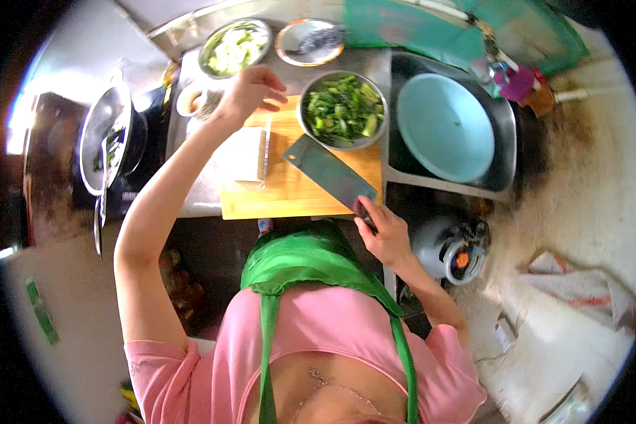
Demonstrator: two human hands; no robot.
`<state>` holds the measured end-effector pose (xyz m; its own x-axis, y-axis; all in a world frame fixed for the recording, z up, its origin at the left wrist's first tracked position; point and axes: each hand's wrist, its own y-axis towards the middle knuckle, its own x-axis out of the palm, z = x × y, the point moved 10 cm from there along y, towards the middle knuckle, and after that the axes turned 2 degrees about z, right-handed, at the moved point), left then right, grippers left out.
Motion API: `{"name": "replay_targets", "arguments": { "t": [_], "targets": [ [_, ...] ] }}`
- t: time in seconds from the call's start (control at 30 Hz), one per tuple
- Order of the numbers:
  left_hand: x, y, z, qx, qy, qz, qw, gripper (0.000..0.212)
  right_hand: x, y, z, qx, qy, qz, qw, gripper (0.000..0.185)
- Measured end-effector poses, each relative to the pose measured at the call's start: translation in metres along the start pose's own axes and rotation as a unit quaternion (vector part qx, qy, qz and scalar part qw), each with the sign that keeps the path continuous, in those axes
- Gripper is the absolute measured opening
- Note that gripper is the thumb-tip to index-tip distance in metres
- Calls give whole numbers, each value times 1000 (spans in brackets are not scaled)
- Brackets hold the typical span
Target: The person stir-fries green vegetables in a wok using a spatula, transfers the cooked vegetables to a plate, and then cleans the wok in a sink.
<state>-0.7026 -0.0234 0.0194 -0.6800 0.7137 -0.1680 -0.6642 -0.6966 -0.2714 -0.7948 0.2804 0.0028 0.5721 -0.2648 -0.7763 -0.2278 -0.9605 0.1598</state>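
Note:
My right hand point(386, 233) grips the handle of a cleaver point(328, 172), its broad blade lying flat over a wooden cutting board point(297, 204). The blade's far end is close to a metal bowl of chopped leafy greens point(342, 108). Raised above the board's far left corner is my left hand point(252, 93), fingers loosely bent and apart with nothing seen in them. Below that hand, a white block in clear plastic packaging point(246, 156), perhaps tofu, sits at the board's left side, partly hidden by my left forearm.
At the back are a metal bowl of pale cut vegetables point(236, 47) and a bowl holding a dark scouring pad point(318, 40). A light blue basin point(445, 127) is in the sink point(503, 159) at right. A wok point(106, 143) with a utensil stands left; a gas cylinder point(440, 249) is below right.

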Motion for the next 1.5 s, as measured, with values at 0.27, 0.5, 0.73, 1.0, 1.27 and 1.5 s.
{"name": "replay_targets", "arguments": {
  "t": [0.27, 0.5, 0.73, 1.0, 1.27, 1.5],
  "targets": [
    [-104, -189, -56, -66, -158, 223, 960, 9, 8, -7, 3, -232, -41, -124, 964, 55],
    [-70, -287, -191, -216, -244, 298, 897, 6, 35, 23, 17, -279, -18, -185, 942, 53],
    [-65, -323, -230, -244, -302, 337, 858, 9, 42, 41, 11, -240, -33, -148, 959, 51],
    [-211, -381, -199, -134, -217, 460, 851, 36, 40, 53, -28, -155, -299, -105, 936, 47],
    [-490, -449, -200, -177, 211, 492, 826, 41, 155, 152, -227, 3, 177, -93, 980, 40],
    [-440, -348, -278, -138, -368, -97, 915, 65, 388, 238, -490, -143, 35, -209, 967, 83]
  ]
}}
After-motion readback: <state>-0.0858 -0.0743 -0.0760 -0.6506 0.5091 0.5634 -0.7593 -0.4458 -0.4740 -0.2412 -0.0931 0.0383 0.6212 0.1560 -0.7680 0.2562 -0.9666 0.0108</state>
